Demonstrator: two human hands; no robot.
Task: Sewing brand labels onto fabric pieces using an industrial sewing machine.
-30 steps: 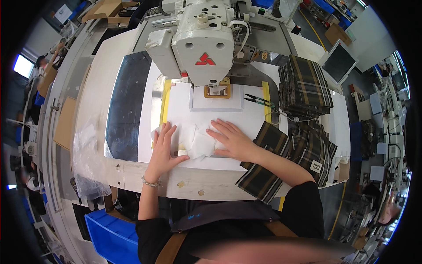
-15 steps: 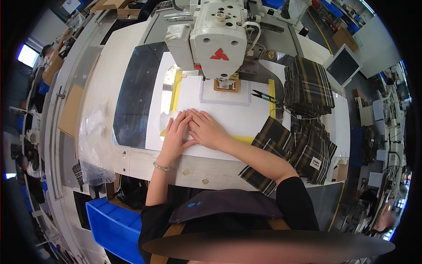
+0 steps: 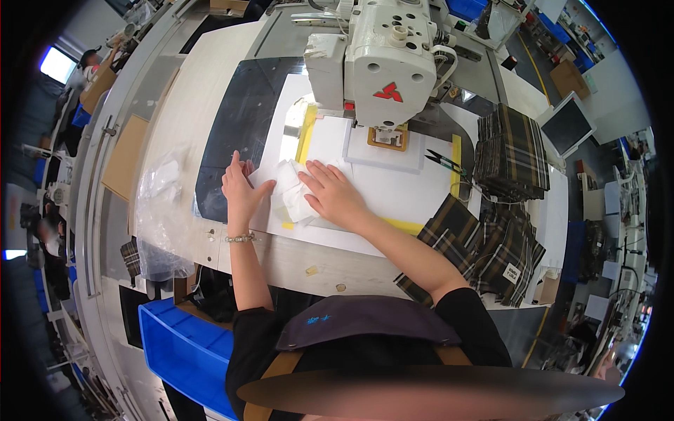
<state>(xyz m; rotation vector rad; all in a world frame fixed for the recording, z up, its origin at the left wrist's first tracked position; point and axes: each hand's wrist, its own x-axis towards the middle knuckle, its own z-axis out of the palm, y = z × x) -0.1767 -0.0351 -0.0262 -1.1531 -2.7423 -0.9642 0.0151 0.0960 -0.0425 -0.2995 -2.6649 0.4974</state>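
Fingers stretched out, my right hand (image 3: 337,198) lies on some thin, crumpled white pieces (image 3: 286,184), paper or cloth, I cannot tell which. These rest on a large white sheet (image 3: 390,193) edged with yellow tape (image 3: 307,133). My left hand (image 3: 243,196) is beside them to the left, thumb and fingers apart, holding nothing, over the edge between the sheet and a dark glossy plate (image 3: 235,126). Beyond the hands stands a white sewing machine head (image 3: 393,70). Below it is a small gold-coloured frame (image 3: 387,139) on a clear plate (image 3: 404,163).
Thread snips (image 3: 444,161) lie right of the clear plate. Further right are a stack of folded plaid cloth (image 3: 511,154) and loose plaid pieces (image 3: 495,245). A clear plastic bag (image 3: 163,217) hangs over the table's left front, above a blue bin (image 3: 186,351). A monitor (image 3: 567,125) stands far right.
My hands were together with fingertips touching; now they are apart, the left having moved left. The crumpled white pieces show between them. The whole view has shifted slightly.
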